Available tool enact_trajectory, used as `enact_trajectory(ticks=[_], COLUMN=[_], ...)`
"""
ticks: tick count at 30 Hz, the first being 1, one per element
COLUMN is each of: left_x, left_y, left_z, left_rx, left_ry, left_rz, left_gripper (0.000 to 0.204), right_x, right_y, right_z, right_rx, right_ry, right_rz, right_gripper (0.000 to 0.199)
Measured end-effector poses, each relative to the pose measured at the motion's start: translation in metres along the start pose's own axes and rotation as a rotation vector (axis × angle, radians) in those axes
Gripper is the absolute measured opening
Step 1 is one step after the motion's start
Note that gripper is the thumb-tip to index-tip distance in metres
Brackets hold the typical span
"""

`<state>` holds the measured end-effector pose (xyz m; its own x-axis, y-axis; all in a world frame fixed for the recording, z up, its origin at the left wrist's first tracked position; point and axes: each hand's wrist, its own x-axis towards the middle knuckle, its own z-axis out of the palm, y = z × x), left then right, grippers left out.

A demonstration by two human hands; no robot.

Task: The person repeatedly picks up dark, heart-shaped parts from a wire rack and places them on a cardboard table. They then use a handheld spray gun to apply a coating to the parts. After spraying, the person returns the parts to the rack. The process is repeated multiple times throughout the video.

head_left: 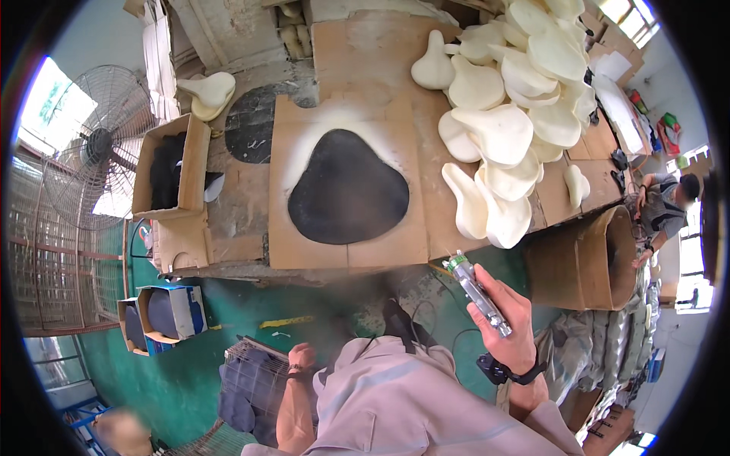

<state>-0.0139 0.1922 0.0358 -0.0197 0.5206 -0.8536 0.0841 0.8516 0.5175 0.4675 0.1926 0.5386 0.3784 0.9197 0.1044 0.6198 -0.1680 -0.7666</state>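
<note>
Spray gun in right hand, nozzle up-left (toward the bench).

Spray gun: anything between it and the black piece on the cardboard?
Nothing visible. The right hand holds the spray gun below the table edge, nozzle toward the black piece on the cardboard. Only open air and faint haze between. The foam shapes lie off to the right.
</note>
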Motion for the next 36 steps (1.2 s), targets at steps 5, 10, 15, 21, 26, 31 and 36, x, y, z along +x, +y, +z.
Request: enact_trajectory(ticks=[5, 10, 15, 21, 26, 31, 36], left_x=[0.010, 0.009, 0.038, 0.030, 0.038, 0.037, 0.063], left_y=[-0.008, 0.008, -0.007, 0.008, -0.009, -0.006, -0.033], left_z=[-0.007, 0.006, -0.009, 0.005, 0.003, 0.012, -0.010], left_rx=[0.014, 0.322, 0.319, 0.128, 0.301, 0.394, 0.412], left_ry=[-0.047, -0.036, -0.078, -0.029, 0.040, 0.009, -0.102], left_rz=[-0.041, -0.010, 0.317, 0.022, 0.068, 0.040, 0.208], left_gripper=[0.033, 0.035, 0.035, 0.038, 0.032, 0.032, 0.036], right_x=[-0.013, -0.020, -0.023, -0.032, -0.031, -0.033, -0.031], right_y=[0.007, -0.001, -0.013, -0.009, -0.008, -0.004, -0.010], right_z=[-0.016, -0.013, -0.026, -0.024, -0.029, -0.019, -0.035], right_rx=[-0.097, -0.045, -0.065, -0.059, 0.007, -0.017, -0.043], right_ry=[-0.089, -0.094, -0.196, -0.222, -0.353, -0.165, -0.191], right_rz=[0.023, -0.002, 0.038, 0.045, 0.013, 0.020, 0.065], right_gripper=[0.069, 0.074, 0.076, 0.078, 0.079, 0.077, 0.071])
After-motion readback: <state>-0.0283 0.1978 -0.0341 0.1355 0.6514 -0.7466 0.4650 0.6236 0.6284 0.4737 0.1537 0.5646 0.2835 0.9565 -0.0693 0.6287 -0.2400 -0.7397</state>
